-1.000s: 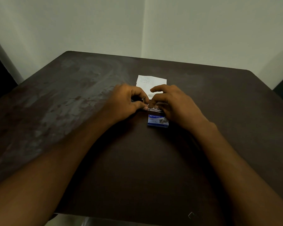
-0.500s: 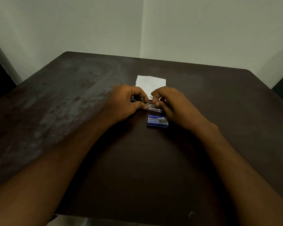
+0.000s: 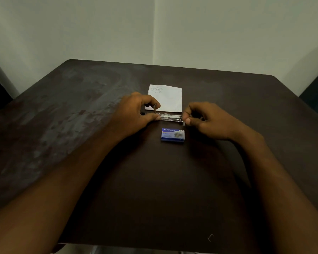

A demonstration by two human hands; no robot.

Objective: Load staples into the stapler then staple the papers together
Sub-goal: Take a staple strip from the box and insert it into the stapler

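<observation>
- Left hand (image 3: 136, 116) grips the left end of the stapler (image 3: 171, 118), thumb on its near side and forefinger curled over the top.
- Stapler lies across mid-desk (image 3: 81, 125), metal rail showing, just near of the papers (image 3: 167, 98).
- Right hand (image 3: 207, 121), fingers curled, pinches a small pale strip (image 3: 184, 123) at the stapler's right end; I can't make out more.
- Blue box (image 3: 173, 135) sits just near of the stapler.

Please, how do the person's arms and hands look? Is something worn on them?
The left forearm and right forearm are bare to the frame edge; no sleeves show. The left hand and right hand wear no gloves, and no watch, bracelet or ring is visible in this dim light.
</observation>
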